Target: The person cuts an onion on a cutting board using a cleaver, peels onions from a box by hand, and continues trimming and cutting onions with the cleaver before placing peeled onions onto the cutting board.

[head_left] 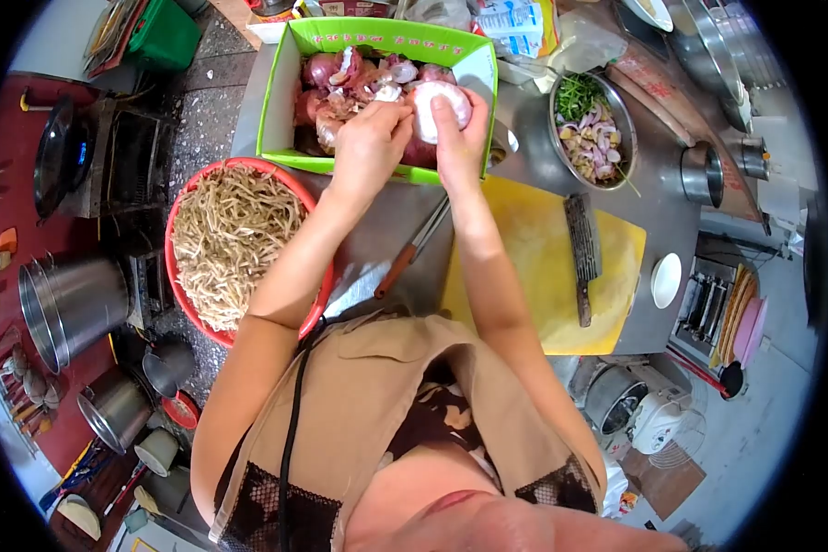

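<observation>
A green box [281, 92] holds red onions [320, 72] and loose papery skins. Above its right side my right hand [463, 138] is closed around a pale, peeled-looking onion [429, 112], the thumb lying across it. Just left of that onion, also over the box, is my left hand [373, 145], its thumb and fingertips pinched together. Whatever the pinch holds, if anything, is too small to make out. Below the box lies a long tool with a reddish-brown handle [397, 271], partly hidden by my right forearm.
A red basin [171, 262] of thin pale-brown strips stands left. On the right are a yellow cutting board [524, 267], a cleaver [581, 244] resting on it, a small white bowl [665, 281], and a metal bowl [627, 161] with chopped onion and greens. Metal pots line the far right.
</observation>
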Available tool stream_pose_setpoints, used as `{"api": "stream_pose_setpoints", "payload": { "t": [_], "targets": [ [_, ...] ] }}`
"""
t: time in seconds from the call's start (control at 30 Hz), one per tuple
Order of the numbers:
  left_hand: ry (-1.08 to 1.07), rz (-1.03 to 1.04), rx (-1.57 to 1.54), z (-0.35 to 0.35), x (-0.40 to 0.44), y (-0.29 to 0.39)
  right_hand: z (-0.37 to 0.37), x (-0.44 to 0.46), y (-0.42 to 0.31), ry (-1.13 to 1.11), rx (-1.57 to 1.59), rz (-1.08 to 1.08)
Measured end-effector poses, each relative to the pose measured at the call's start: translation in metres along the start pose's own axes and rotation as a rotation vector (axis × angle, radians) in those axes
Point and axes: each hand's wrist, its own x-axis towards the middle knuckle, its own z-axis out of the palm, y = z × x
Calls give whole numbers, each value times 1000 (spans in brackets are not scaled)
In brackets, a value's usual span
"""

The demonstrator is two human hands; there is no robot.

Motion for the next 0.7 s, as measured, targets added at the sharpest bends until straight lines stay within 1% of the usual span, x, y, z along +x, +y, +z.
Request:
{"api": "stream_pose_setpoints", "payload": {
  "t": [0.03,0.1,0.13,0.17,0.2,0.23,0.27,0.33,0.37,0.4,0.43,0.47,0.5,0.53,0.57,0.6,0.63,0.67,0.7],
  "targets": [
    [1,-2,2,1,-1,0,1,-2,-3,6,-146,-81],
    [-22,-100,93,4,1,0,1,-3,-2,12,-152,-90],
    [-18,-99,91,3,4,0,1,-2,-2,19,-159,-100],
    [-37,-157,16,1,8,-1,-1,0,1,18,-161,-103],
    [-56,-215,-60,-3,11,-1,-3,2,3,15,-36,-57],
    [-107,-377,-235,-6,17,-1,-4,3,5,10,89,-9],
    [-220,-565,-354,-13,20,-1,-5,3,6,8,88,-9],
    [-263,-559,-590,-18,27,-14,-2,2,-4,-9,346,127],
    [-337,-692,-733,-23,29,-20,-2,3,-3,-9,347,128],
    [-337,-692,-732,-25,29,-27,-4,5,-2,-77,384,174],
    [-341,-758,-857,-23,29,-36,-6,6,0,-145,422,218],
    [-345,-822,-982,-24,28,-44,-8,7,1,-143,422,217],
    [-400,-860,-937,-33,32,-44,-9,8,2,-179,446,287],
    [-400,-858,-938,-34,32,-49,-11,9,2,-217,470,356],
    [-384,-864,-956,-33,32,-56,-14,10,2,-216,468,357],
    [-367,-870,-974,-32,33,-64,-15,10,0,-238,513,415],
    [-374,-905,-845,-32,34,-73,-16,10,-2,-262,559,473],
    [-373,-906,-845,-29,30,-77,-16,9,-4,-262,559,474],
    [-291,-574,-201,-27,26,-79,-16,9,-8,-282,575,486]
  ]
}}
